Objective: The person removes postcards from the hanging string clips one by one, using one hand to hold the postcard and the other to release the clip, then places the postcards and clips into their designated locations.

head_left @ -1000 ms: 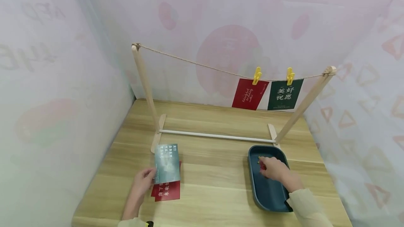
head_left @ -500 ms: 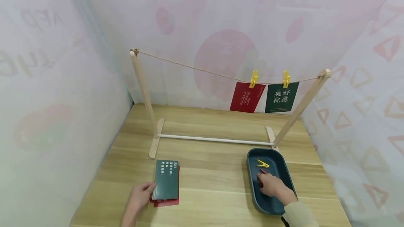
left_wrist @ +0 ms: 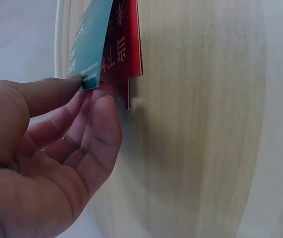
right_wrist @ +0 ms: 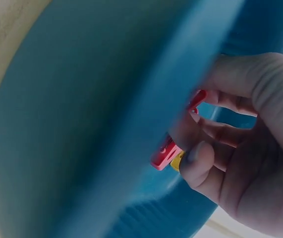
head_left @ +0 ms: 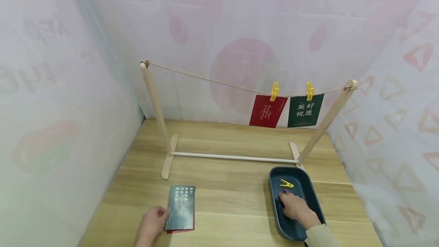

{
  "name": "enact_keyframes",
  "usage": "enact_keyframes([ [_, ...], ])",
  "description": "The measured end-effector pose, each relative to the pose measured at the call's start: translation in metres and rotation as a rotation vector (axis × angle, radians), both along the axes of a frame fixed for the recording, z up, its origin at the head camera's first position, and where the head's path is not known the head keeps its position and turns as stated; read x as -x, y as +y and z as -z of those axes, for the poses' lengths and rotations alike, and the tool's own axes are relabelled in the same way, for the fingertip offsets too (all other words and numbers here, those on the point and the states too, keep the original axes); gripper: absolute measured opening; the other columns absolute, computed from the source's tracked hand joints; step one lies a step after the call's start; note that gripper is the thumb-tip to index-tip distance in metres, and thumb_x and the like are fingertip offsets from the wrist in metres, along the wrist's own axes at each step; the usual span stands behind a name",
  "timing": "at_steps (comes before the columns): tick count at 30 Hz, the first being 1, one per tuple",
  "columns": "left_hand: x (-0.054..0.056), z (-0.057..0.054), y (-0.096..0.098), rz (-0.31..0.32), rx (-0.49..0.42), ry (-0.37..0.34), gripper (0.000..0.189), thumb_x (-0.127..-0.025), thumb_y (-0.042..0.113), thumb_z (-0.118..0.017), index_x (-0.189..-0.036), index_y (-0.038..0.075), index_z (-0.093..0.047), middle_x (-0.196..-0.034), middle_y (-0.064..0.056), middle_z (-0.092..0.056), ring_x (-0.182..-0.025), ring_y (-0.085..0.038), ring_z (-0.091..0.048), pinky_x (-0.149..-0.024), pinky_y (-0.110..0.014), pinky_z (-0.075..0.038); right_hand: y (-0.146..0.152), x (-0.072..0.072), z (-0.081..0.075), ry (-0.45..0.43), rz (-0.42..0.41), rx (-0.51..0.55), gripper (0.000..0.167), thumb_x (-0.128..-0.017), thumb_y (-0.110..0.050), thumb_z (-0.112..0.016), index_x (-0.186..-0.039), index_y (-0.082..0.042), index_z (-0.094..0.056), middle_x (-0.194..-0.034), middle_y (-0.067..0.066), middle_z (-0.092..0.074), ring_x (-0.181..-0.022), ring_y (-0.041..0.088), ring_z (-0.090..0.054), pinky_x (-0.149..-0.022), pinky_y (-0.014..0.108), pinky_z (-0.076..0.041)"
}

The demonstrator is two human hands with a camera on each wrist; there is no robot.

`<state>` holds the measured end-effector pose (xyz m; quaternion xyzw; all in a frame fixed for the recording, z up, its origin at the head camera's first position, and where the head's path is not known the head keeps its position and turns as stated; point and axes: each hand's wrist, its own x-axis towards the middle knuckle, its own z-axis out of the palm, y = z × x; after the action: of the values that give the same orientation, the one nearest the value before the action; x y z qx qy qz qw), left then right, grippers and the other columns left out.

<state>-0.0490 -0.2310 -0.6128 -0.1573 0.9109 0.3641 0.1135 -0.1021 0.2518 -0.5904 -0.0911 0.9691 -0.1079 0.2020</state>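
Note:
Between thumb and fingers my left hand (head_left: 152,222) pinches the edge of a dark green card (head_left: 181,209) with white lettering. In the left wrist view it tilts above red cards (left_wrist: 126,44) that are mostly hidden from the head view. My right hand (head_left: 296,209) reaches down into a dark blue tray (head_left: 304,184), its fingers curled round a red clothespin (right_wrist: 165,156), partly hidden by the fingers and the tray wall. A yellow clothespin (head_left: 286,183) lies in the tray just beyond the fingertips. In the right wrist view, a yellow piece (right_wrist: 177,161) shows beside the red one.
A wooden stand (head_left: 156,106) carries a sagging twine line (head_left: 205,79). Yellow clothespins (head_left: 274,91) hold a red card (head_left: 268,111) and a green card (head_left: 305,111) near its right post. A white rod (head_left: 233,157) joins the feet. Patterned cloth walls surround the wooden table.
The left hand has drawn the green card nearer, so it covers more of the red cards. The right hand has shifted toward me inside the tray, uncovering the yellow clothespin.

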Motion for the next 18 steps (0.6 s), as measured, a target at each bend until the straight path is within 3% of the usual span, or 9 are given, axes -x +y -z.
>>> enact_keyframes([
  [5,0.000,-0.002,0.000,0.007,0.035,-0.022,0.014,-0.091,0.016,-0.065,-0.088,0.002,-0.065,-0.072,-0.005,-0.060,-0.067,-0.017,-0.052,-0.058,-0.029,-0.038,0.000,0.001,0.000,0.033,-0.005,-0.024,0.030,-0.081,-0.002,-0.073,-0.109,-0.004,-0.065,-0.098,0.015,-0.067,-0.075,0.026,-0.058,-0.066,0.053,-0.051],
  [11,0.000,-0.008,-0.001,0.045,0.043,-0.047,0.020,-0.093,0.021,-0.062,-0.089,0.002,-0.064,-0.068,-0.004,-0.055,-0.063,-0.018,-0.049,-0.055,-0.029,-0.035,0.002,-0.001,0.003,0.062,-0.003,-0.050,0.033,-0.080,-0.003,-0.074,-0.112,-0.004,-0.065,-0.100,0.015,-0.067,-0.073,0.025,-0.056,-0.065,0.051,-0.051],
  [15,0.007,-0.015,-0.003,0.055,0.082,-0.072,0.026,-0.096,0.028,-0.059,-0.095,0.002,-0.066,-0.071,-0.004,-0.057,-0.064,-0.018,-0.050,-0.055,-0.029,-0.036,0.002,-0.001,-0.003,0.085,-0.007,-0.082,0.035,-0.080,-0.004,-0.075,-0.114,-0.004,-0.065,-0.099,0.015,-0.066,-0.075,0.026,-0.058,-0.065,0.051,-0.051],
  [18,0.013,-0.020,-0.003,0.052,0.109,-0.052,0.029,-0.097,0.030,-0.057,-0.097,0.003,-0.067,-0.074,-0.003,-0.060,-0.067,-0.018,-0.052,-0.056,-0.030,-0.038,0.004,0.001,-0.012,0.105,-0.006,-0.103,0.031,-0.081,-0.005,-0.073,-0.111,-0.005,-0.065,-0.093,0.012,-0.066,-0.074,0.024,-0.058,-0.063,0.048,-0.051],
])
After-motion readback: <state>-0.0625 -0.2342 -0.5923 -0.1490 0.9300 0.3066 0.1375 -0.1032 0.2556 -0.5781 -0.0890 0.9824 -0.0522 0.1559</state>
